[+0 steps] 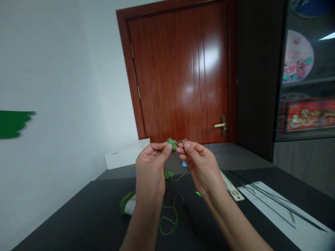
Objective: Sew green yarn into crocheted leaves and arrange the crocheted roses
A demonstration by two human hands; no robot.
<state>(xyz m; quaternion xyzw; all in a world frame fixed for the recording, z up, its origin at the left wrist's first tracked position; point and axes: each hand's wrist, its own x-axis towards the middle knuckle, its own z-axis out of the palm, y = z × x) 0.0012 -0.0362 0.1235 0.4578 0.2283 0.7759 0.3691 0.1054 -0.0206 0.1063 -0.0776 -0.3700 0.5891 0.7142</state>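
Note:
Raised above the table, my left hand pinches a small green crocheted piece between thumb and fingers. A thin metal needle lies against the piece and points up to the right. My right hand is closed in a pinch beside the needle's far end; what its fingertips hold is too small to make out. Below the hands, a second green crocheted piece with a yarn tail rests on the table. A loop of green yarn lies nearer, right of a green yarn ball with a white label, partly behind my left forearm.
A dark slim tool lies mid-table. Behind my right hand are a small blue item and a bright green bit. Rightward lie a pale ruler and dark stems on white paper. A white box stands back left.

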